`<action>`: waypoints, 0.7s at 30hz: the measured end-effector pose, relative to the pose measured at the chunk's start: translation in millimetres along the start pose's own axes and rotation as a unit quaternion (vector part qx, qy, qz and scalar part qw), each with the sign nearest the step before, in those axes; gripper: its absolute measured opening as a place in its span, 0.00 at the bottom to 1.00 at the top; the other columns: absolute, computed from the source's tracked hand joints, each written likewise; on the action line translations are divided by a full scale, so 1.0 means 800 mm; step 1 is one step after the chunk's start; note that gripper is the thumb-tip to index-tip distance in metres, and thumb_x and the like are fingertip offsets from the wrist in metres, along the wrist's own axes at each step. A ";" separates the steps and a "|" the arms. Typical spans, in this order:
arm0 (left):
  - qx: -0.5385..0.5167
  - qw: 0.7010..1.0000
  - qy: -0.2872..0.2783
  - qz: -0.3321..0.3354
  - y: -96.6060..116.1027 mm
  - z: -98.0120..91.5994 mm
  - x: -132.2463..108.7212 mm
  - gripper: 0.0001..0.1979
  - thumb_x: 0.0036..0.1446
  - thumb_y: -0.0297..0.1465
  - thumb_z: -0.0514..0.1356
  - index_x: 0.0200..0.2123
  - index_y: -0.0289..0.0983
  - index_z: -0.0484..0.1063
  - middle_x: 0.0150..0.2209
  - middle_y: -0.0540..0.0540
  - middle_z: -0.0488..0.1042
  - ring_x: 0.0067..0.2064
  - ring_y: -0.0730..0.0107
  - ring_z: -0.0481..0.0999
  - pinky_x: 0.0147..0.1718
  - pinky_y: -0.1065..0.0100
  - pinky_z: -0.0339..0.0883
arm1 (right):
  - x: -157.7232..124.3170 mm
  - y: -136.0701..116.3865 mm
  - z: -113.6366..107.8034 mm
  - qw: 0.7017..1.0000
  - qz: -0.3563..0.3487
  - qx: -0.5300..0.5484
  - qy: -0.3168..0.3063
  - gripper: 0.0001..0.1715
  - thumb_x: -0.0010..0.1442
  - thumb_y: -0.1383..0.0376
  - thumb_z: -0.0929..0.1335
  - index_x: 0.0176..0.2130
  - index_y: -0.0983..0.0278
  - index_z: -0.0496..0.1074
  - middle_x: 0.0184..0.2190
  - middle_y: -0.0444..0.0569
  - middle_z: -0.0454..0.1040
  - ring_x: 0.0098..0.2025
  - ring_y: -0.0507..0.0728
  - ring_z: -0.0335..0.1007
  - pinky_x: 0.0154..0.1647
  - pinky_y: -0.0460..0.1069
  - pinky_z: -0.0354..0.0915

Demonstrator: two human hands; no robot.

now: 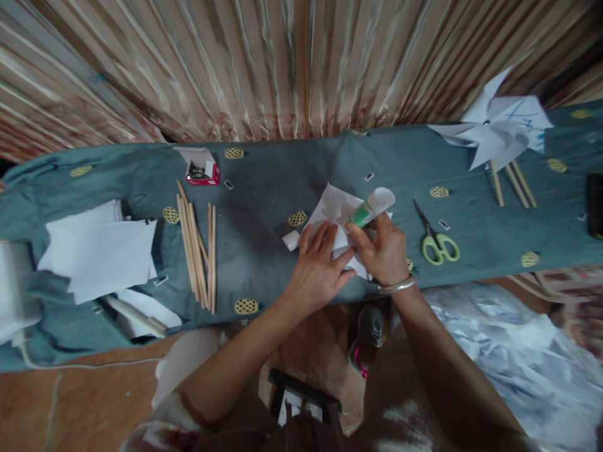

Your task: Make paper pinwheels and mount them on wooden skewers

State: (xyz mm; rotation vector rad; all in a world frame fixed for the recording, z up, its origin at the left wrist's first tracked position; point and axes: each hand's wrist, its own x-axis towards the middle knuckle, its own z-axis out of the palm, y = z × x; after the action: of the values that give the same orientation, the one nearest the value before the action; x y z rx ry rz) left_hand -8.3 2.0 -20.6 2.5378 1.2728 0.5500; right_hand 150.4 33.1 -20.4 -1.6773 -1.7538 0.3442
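Closest in: clear bag [522, 358] of white paper scraps is sitting below the near edge of the desk [259, 194], outboard of the right forearm. Both forearms are crossing that edge; silver bracelet [396, 286] on the right wrist is sitting almost at it, so margin there is running thin.

Left hand [318, 267] is lying flat on a white sheet [333, 204], fingers spread, pressing and gripping nothing. Right hand [386, 251] is wrapping its fingers tightly round a glue stick [377, 202], tilted over the same sheet. Lower end is hiding behind the thumb, can't tell if it's touching paper. Sheet is lying mid-desk, one corner pointing at the near edge. White cap [291, 240] is lying just beside its left side.

Scissors [431, 234] are lying right of the right hand, loops toward the person, a strip of cloth separating them. Wooden sticks [191, 251] are lying well left; broad cloth gap is spanning from them to the left hand. Paper stack [113, 254] is lying further left.

Farther out: small open box [202, 182] is holding metal bits near the far edge. Paper pinwheels [494, 135] are occupying the far right. Curtain [301, 69] is hanging right behind, bounding the far side.
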 end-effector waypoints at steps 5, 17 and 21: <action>0.001 1.000 0.000 0.000 0.000 0.000 0.000 0.20 0.58 0.40 0.59 0.53 0.41 0.70 0.61 0.34 0.62 0.65 0.43 0.56 0.61 0.36 0.45 | 0.000 -0.002 0.001 1.000 -0.007 0.007 -0.001 0.19 0.58 0.49 0.66 0.37 0.62 0.67 0.30 0.51 0.74 0.34 0.61 0.71 0.35 0.55 0.66; 0.015 1.000 0.000 0.001 0.000 0.000 0.001 0.20 0.58 0.41 0.59 0.51 0.40 0.71 0.60 0.33 0.63 0.64 0.43 0.58 0.60 0.37 0.48 | -0.002 -0.007 0.002 1.000 -0.024 0.014 -0.013 0.20 0.59 0.48 0.65 0.37 0.62 0.67 0.31 0.50 0.74 0.34 0.60 0.70 0.35 0.54 0.66; 0.015 1.000 -0.001 0.001 0.000 0.000 0.000 0.20 0.58 0.41 0.58 0.51 0.40 0.71 0.60 0.33 0.63 0.64 0.43 0.58 0.60 0.37 0.48 | -0.005 -0.007 0.001 0.999 -0.035 0.009 -0.007 0.21 0.60 0.47 0.64 0.37 0.62 0.67 0.30 0.50 0.74 0.34 0.60 0.70 0.35 0.53 0.66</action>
State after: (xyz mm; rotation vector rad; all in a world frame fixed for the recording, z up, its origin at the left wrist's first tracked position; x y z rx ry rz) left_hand -8.1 2.3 -20.5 2.5631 1.2877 0.5338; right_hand 145.5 28.4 -18.8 -1.6014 -1.8102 0.3402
